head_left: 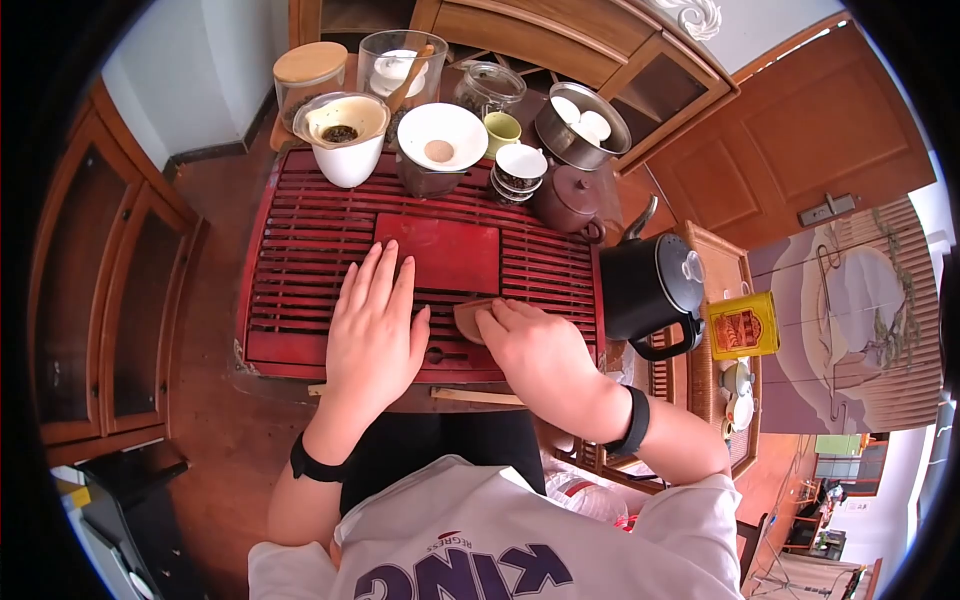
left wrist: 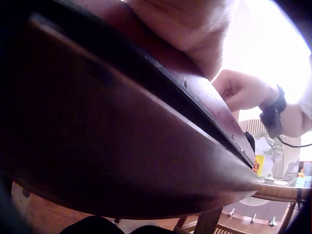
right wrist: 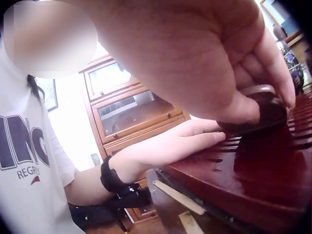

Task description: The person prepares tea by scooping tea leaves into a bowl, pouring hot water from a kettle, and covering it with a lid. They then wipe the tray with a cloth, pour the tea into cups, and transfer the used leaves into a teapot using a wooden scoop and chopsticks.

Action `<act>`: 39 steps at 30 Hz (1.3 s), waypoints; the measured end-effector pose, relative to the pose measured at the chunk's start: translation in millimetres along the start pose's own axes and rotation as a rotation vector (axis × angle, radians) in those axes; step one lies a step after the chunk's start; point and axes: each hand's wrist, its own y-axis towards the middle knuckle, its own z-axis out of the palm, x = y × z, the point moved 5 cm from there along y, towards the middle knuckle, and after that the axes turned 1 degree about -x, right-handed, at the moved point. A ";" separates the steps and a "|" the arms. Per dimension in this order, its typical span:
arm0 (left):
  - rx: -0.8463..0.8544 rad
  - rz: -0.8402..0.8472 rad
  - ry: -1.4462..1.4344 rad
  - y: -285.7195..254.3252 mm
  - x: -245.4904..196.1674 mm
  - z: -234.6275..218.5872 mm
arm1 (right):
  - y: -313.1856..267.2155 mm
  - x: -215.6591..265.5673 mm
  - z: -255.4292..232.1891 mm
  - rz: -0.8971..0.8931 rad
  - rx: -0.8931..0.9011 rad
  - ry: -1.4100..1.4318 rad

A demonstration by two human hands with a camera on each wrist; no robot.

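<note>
My left hand (head_left: 372, 335) lies flat on the slatted red tea tray (head_left: 290, 190), its fingers straight and pointing to the back. It holds nothing. To its right, my right hand (head_left: 540, 350) grips a brown, rounded piece (head_left: 468, 321) low over the front slats, near a keyhole-shaped cutout. In the right wrist view this dark piece (right wrist: 273, 111) shows a pale, curved rim between thumb and fingers, close against the tray. The palm hides much of it, and I cannot tell its kind.
Along the tray's back stand a white cup with a strainer (head_left: 347, 165), a white funnel-shaped bowl (head_left: 442, 140), stacked lidded cups (head_left: 518, 170) and a brown teapot (head_left: 572, 197). A black kettle (head_left: 650, 285) flanks the right side, with a yellow tin (head_left: 742, 325) beyond it.
</note>
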 end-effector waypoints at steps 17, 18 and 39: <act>0.014 0.034 0.042 -0.4 -2.2 2.7 | -35.0 -26.0 -33.5 0.207 0.042 0.320; 0.017 0.027 0.044 -0.5 -1.7 3.0 | -30.7 -36.5 -28.9 0.267 -0.021 0.212; 0.032 0.004 0.100 -1.0 1.1 9.3 | -41.1 -9.6 -10.2 0.528 -0.007 0.556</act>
